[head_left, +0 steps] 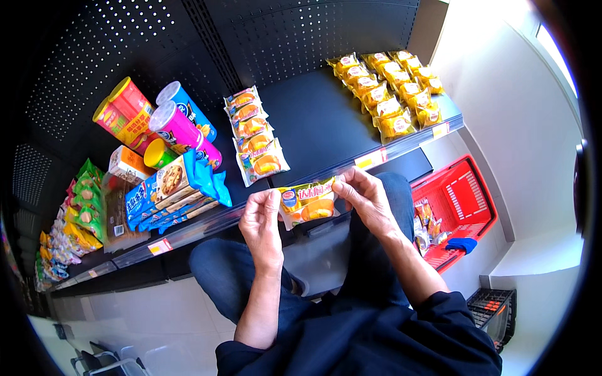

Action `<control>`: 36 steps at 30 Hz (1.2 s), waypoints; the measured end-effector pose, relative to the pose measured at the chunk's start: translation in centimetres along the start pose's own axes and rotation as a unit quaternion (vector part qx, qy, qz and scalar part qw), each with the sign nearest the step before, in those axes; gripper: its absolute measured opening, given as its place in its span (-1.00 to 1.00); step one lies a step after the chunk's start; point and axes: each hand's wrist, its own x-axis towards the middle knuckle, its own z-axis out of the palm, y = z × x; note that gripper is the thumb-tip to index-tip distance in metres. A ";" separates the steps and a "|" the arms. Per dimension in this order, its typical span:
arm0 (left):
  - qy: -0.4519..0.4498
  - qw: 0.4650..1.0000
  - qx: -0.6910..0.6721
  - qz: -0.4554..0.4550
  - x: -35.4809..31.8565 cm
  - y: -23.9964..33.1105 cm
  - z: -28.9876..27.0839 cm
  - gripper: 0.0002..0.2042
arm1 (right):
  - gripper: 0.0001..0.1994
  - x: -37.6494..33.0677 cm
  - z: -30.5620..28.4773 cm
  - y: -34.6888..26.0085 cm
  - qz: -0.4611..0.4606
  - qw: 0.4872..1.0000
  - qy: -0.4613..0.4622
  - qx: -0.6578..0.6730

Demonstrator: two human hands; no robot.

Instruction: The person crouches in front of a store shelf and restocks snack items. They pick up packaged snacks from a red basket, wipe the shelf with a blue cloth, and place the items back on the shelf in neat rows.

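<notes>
A small packaged cake (308, 203) in a white, yellow and red wrapper is stretched between my two hands, just in front of the shelf edge. My left hand (262, 225) pinches its left end, thumb on top. At the other end, the thumb and fingers of my right hand (369, 199) grip the wrapper's upper right corner. Beyond my left hand, a row of matching packaged cakes (256, 141) runs back along the black shelf (307, 125). Farther right on the shelf lie several rows of yellow-wrapped small cakes (392, 94).
Left on the shelf stand snack canisters (179, 122), blue cookie packs (166, 191) and green and yellow snack bags (88, 200). A red shopping basket (461, 194) with small packets sits on the floor by my right knee. A black crate (492, 307) is behind it, near the white wall (514, 113).
</notes>
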 end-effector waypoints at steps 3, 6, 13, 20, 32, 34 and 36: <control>-0.021 0.999 0.040 -0.014 0.4 0.0 -0.1 -0.83 | -0.80 0.6 -0.3 -0.6 0.012 1.000 0.007 -0.013; -0.052 0.996 0.067 -0.011 1.2 0.9 1.0 -0.82 | -0.80 1.8 -0.8 -1.5 0.001 0.999 0.022 -0.036; -0.074 0.993 0.047 0.083 9.0 2.5 5.1 -0.86 | -0.82 9.7 -1.2 -5.4 -0.084 0.993 0.060 -0.056; 0.000 0.985 0.161 0.055 20.5 -0.6 10.3 -0.86 | -0.92 21.4 -2.5 -1.9 -0.152 0.969 0.183 -0.069; 0.057 0.934 0.351 0.013 29.6 -9.4 12.5 -0.81 | -0.71 32.7 -2.0 6.3 -0.033 0.985 0.123 -0.115; 0.042 0.929 0.368 0.013 30.5 -9.6 12.6 -0.80 | -0.71 34.1 -1.8 7.3 -0.060 0.986 0.120 -0.095; 0.017 0.924 0.381 0.021 31.6 -10.5 12.4 -0.75 | -0.70 34.8 -1.9 7.4 -0.075 0.986 0.114 -0.093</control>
